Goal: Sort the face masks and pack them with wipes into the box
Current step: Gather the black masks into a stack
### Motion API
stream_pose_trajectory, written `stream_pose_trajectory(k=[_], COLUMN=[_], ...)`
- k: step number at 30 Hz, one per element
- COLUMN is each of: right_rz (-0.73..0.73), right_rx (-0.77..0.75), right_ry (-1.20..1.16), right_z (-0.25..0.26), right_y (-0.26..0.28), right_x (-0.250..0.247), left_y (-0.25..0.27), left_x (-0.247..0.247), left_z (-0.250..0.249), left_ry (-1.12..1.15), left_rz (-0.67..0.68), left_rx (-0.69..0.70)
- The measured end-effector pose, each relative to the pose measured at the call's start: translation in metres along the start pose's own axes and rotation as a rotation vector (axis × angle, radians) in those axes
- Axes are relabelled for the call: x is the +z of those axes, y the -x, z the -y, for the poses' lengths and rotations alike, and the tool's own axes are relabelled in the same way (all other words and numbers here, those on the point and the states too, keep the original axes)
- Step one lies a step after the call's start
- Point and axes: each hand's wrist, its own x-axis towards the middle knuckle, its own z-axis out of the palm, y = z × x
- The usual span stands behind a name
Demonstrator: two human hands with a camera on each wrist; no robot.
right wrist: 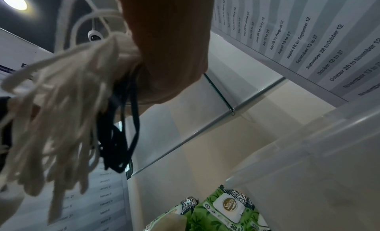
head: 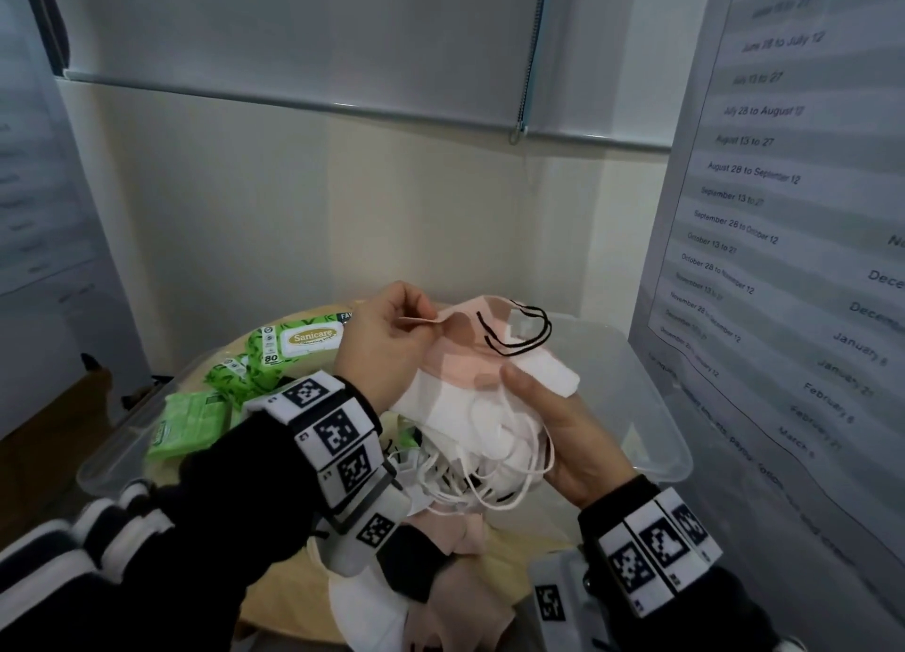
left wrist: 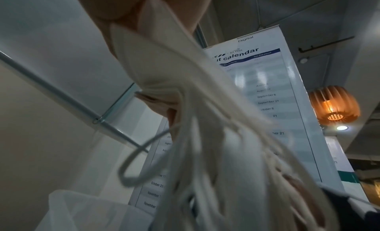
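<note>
I hold a stack of face masks above the clear plastic box. White masks lie underneath, and a pink mask with black ear loops lies on top. My right hand grips the stack from below, thumb on top. My left hand pinches the pink mask's left edge. In the left wrist view the left hand holds white mask edges. In the right wrist view white ear loops and black ear loops hang from the right hand.
Green wipes packs lie to the left of the box, and one wipes pack shows in the right wrist view. More pink and white masks lie on the table below my wrists. A calendar banner stands close on the right.
</note>
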Motion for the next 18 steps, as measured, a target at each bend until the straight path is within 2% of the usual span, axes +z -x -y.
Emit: stream_pose_trajectory(k=[3, 8, 10, 14, 18], right_rz=[0.001, -0.014, -0.032, -0.036, 0.026], right_rx=[0.01, -0.018, -0.023, -0.009, -0.089], right_ry=[0.055, 0.066, 0.073, 0.066, 0.117], right_z=[-0.001, 0.001, 0.002, 0.003, 0.006], right_y=[0.002, 0.006, 0.006, 0.005, 0.006], right_x=[-0.002, -0.009, -0.015, -0.02, -0.016], left_y=[-0.002, -0.017, -0.023, -0.025, -0.018], left_x=[-0.002, -0.023, -0.035, -0.044, -0.043], left_z=[0.0, -0.005, -0.008, -0.022, -0.034], left_ry=[-0.023, -0.05, -0.056, 0.088, 0.082], left_rz=[-0.002, -0.201, -0.232, -0.086, 0.178], left_rx=[0.007, -0.022, -0.055, -0.152, -0.173])
